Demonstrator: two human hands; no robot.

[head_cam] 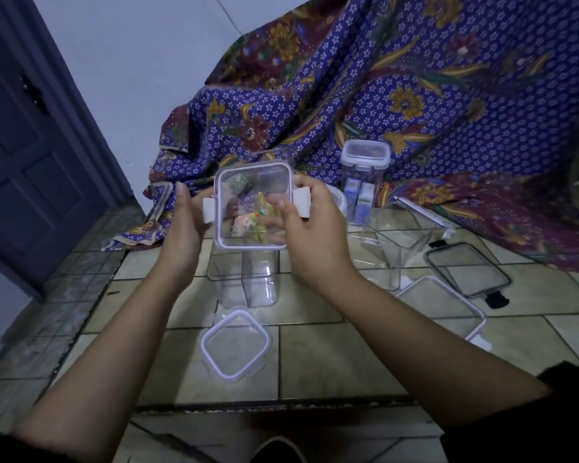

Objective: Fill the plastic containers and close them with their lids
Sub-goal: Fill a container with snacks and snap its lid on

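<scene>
I hold a clear square container (252, 182) up in front of me, its white-rimmed lid on top and white side clips sticking out. Colourful small packets show through the lid. My left hand (184, 225) presses its left side by the left clip. My right hand (310, 222) grips its right side, fingers over the lid by the right clip. A loose white-rimmed lid (235, 342) lies on the tiled floor (331, 359) below. An empty clear container (248, 279) stands under the held one. A tall closed container (365, 175) with blue packets stands behind.
A wide empty clear container (398, 248) stands at the right, with a black-rimmed lid (467, 269) and a large white-rimmed lid (445, 305) beside it. Purple batik cloth (415, 78) covers the back. A dark door (30, 145) is at the left.
</scene>
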